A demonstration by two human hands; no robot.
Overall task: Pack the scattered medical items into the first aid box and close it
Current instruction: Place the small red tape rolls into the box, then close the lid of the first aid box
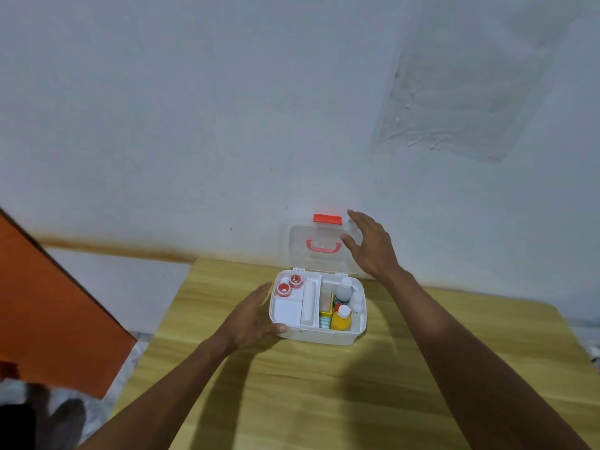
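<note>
A white first aid box (319, 336) stands open on the wooden table (324, 401), near the wall. Its clear lid (300, 251) with a red handle and red latch stands upright against the wall. Inside, a white tray on the left holds two red tape rolls (289, 285) and a white bandage roll (308, 303). The right compartment holds a white bottle (343, 290), an orange bottle (341, 319) and blister packs. My left hand (250, 323) rests open against the box's left side, thumb on the front corner. My right hand (370, 245) is open at the lid's right edge.
A white wall rises right behind the table. An orange panel (55, 313) leans at the left, beside the table's left edge. The floor and a foot show at the bottom left.
</note>
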